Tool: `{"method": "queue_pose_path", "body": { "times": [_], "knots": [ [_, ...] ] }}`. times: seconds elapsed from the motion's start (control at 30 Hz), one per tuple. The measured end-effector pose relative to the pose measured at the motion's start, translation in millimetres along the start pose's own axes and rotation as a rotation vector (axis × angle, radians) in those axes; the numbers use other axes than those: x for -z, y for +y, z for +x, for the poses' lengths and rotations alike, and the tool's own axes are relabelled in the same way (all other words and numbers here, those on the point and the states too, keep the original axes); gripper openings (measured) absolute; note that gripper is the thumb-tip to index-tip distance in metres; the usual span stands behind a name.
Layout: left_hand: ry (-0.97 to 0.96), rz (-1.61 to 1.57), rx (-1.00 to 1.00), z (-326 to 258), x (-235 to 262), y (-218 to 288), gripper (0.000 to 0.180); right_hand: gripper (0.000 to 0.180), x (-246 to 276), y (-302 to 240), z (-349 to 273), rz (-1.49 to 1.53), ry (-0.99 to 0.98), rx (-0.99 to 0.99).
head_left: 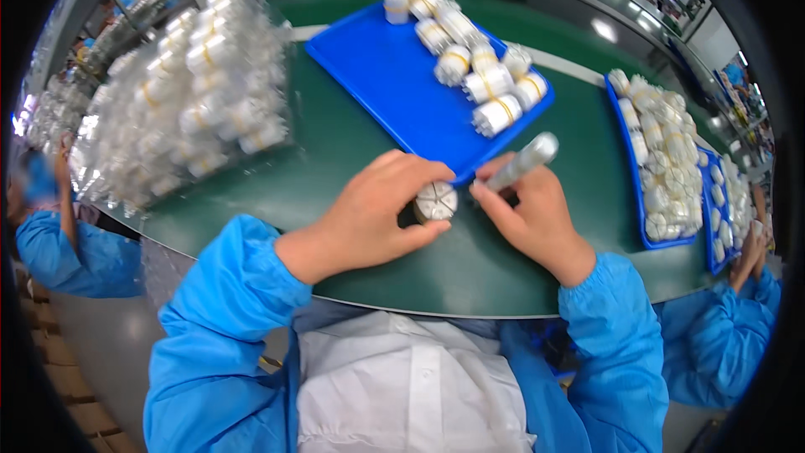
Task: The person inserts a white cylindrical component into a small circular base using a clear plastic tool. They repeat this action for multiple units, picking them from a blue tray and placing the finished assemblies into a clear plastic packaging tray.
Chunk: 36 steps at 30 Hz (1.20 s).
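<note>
My left hand [369,210] is closed around a short round white bundle [437,201], its thumb and fingers on the sides. The bundle's end faces up and is split into wedge-like segments. In my right hand [541,222] is a pale, pen-like stick [524,163], pinched between thumb and fingers, its upper end leaning right. Its lower tip is blurred near my fingertips, a little apart from the bundle. Just beyond both hands lies a blue tray [365,75], with several white bundles [488,82] bound by yellowish bands at its far and right side.
Clear plastic bags of white bundles [201,84] are piled on the green table [335,122] at left. At right stand a second blue tray [671,243] and a third [718,265], both full. Blue-sleeved co-workers sit at left [80,256] and right [721,335].
</note>
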<state>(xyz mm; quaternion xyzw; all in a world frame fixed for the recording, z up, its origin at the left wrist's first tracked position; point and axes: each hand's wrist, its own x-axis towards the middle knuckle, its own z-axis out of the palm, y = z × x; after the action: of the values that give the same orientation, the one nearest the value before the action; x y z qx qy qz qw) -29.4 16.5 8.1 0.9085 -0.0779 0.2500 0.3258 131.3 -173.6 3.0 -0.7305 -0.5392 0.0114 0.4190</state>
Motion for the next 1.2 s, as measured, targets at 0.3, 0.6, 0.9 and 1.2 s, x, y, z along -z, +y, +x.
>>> {"method": "queue_pose_path", "body": {
  "times": [0.3,0.6,0.9,1.2],
  "knots": [
    [0.037,-0.221,0.101,-10,-20,2,0.074,0.014,8,-21,-1,0.482,0.171,-0.057],
    [0.033,-0.065,-0.005,-8,-16,2,0.052,0.011,2,-21,0,0.156,0.127,0.191],
    [0.068,-0.081,0.103,-8,-20,7,0.05,0.011,2,-25,2,0.122,0.022,0.136],
    [0.12,-0.164,0.054,-7,-25,6,0.059,0.012,4,-25,-1,0.318,0.112,-0.073]
  ]
}}
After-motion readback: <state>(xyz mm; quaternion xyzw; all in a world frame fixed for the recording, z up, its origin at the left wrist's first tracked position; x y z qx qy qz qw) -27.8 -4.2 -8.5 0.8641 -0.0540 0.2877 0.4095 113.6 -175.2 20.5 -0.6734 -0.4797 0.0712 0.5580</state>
